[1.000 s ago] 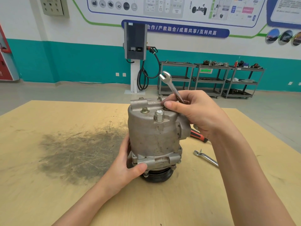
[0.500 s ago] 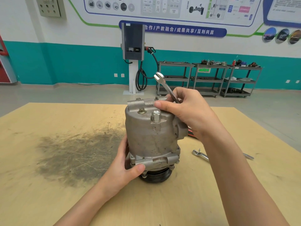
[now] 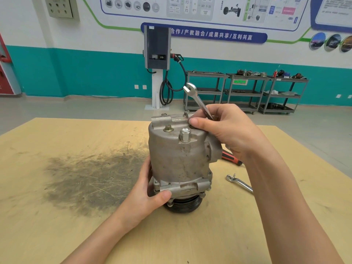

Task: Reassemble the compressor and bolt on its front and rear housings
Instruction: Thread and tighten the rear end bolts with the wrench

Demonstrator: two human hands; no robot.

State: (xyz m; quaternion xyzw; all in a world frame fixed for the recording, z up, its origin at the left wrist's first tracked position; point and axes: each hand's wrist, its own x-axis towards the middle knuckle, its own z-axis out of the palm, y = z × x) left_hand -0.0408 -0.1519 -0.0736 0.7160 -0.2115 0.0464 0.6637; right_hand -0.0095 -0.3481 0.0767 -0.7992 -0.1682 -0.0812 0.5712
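The grey compressor stands upright on the wooden table, its black pulley underneath. Two bolts stick up from its top housing: a brass-coloured one and a larger silver one. My left hand grips the lower flange on the left side, thumb across the front. My right hand rests on the top right edge, holding a silver open-end wrench whose jaw points up and away. Its thumb touches a bolt spot that is mostly hidden.
A red-and-black handled tool lies behind the compressor on the right. A silver wrench lies on the table beside my right forearm. A dark grease stain covers the table's left middle. Metal shelving carts stand far back.
The view shifted a little between frames. My right hand with the wrench stays on the compressor's top edge, and my left hand keeps its grip on the flange.
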